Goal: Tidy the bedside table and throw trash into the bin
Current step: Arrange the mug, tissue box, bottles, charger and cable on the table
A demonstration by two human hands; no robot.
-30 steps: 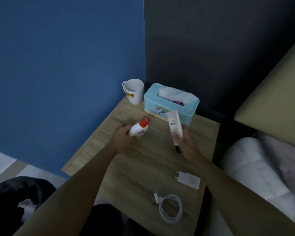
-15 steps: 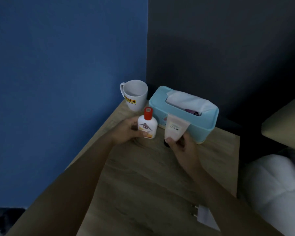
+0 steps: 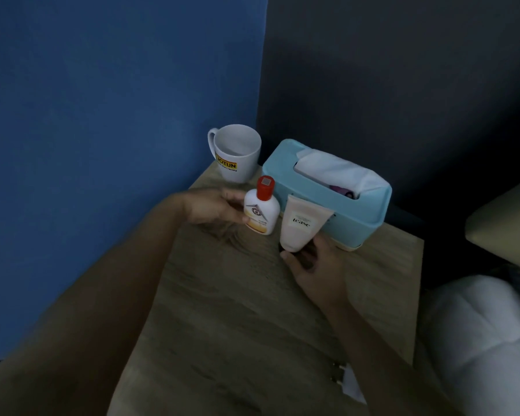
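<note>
The left hand (image 3: 213,207) has its grip closed around a small white bottle (image 3: 261,213) with a red cap, which stands upright on the wooden bench (image 3: 237,310), just in front of the white mug (image 3: 236,153). The right hand (image 3: 315,265) holds the lower, dark-capped end of a cream tube (image 3: 300,222), whose flat end leans against the blue tissue box (image 3: 330,193). Mug and tissue box stand at the far edge, close to the walls. Bottle and tube are just beside each other. The middle and near part of the bench is open. A white charger plug (image 3: 350,384) lies near the right edge, partly hidden by the right forearm.
</note>
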